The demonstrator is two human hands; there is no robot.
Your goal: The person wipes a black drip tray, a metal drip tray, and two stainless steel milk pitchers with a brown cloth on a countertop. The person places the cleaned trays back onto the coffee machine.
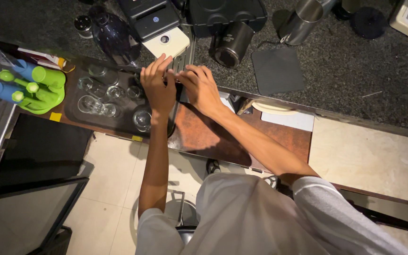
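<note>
My left hand (157, 85) and my right hand (199, 87) rest close together at the edge of a dark granite counter (345, 71). Both touch a dark ribbed metal tray (184, 59) that sits in front of a black machine (226, 14). The fingers of both hands curl over the tray's near end; how firmly they grip it is hard to tell. A cream-coloured square device (167, 41) lies just beyond my left fingertips. A black cylindrical cup (232, 43) lies on its side to the right of the tray.
A dark tray (79, 113) with several clear glasses (101, 97) sits to the left, beside a green and blue holder (34, 85). A steel jug (303, 21), a grey mat (277, 71), a dark glass pot (114, 35) and a brown lower shelf (213, 134) lie around.
</note>
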